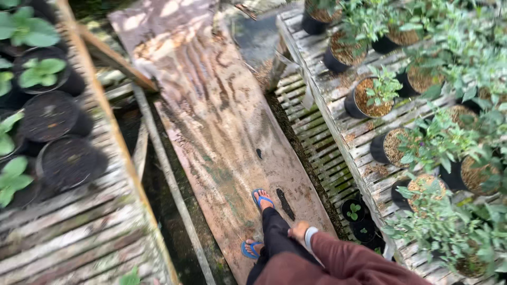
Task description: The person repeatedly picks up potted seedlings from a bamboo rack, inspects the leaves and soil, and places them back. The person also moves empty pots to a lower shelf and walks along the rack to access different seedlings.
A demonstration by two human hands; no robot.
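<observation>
Only my right hand (299,231) shows, at the bottom of the view, coming out of a maroon sleeve with a white band at the wrist. Its fingers are curled in and I see nothing in them. It hangs beside my leg in black trousers (276,232). My feet in blue flip-flops (262,199) stand on a long, worn wooden board (216,121) that runs away from me. My left hand is out of view.
A slatted wooden bench (338,105) on the right carries several black pots with green plants (372,95). Another bench (68,221) on the left holds black pots of dark soil (66,161) and leafy seedlings. Two small pots (355,210) sit low beside the board.
</observation>
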